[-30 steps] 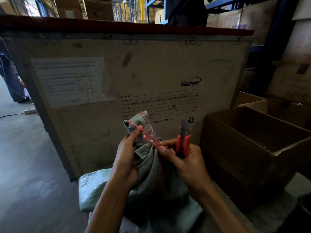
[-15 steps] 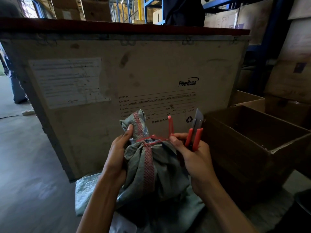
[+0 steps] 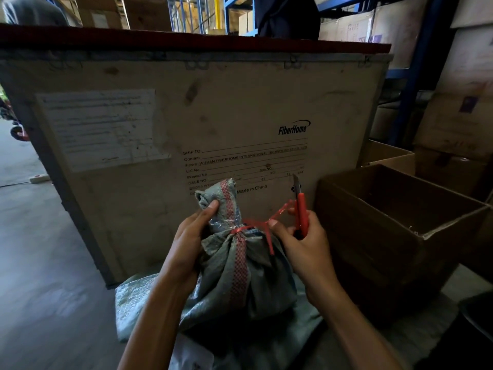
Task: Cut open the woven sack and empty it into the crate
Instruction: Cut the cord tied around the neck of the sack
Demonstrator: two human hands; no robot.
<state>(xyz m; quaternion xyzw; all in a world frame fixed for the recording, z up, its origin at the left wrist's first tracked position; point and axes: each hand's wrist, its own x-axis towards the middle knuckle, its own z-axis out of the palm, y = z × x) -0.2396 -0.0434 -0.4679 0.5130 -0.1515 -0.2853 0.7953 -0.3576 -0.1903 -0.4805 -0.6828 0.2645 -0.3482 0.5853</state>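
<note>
Warehouse floor point(image 3: 40, 263) and blue racking point(image 3: 416, 76) fill my feed. I count one tied woven sack point(image 3: 234, 265) upright at centre, its contents hidden, its neck bound by one red tie point(image 3: 256, 224). The left hand point(image 3: 186, 244) grips the bunched neck above the tie. The right hand point(image 3: 306, 247) pinches the tie's loose end while clasping one utility knife point(image 3: 301, 212), blade up. A second sack point(image 3: 133, 303) lies flat beneath at 6 o'clock. One big crate point(image 3: 213, 124) stands at 12. Two open cardboard boxes sit at 3 point(image 3: 386, 236) and 2 point(image 3: 386, 156), their insides in shadow.
</note>
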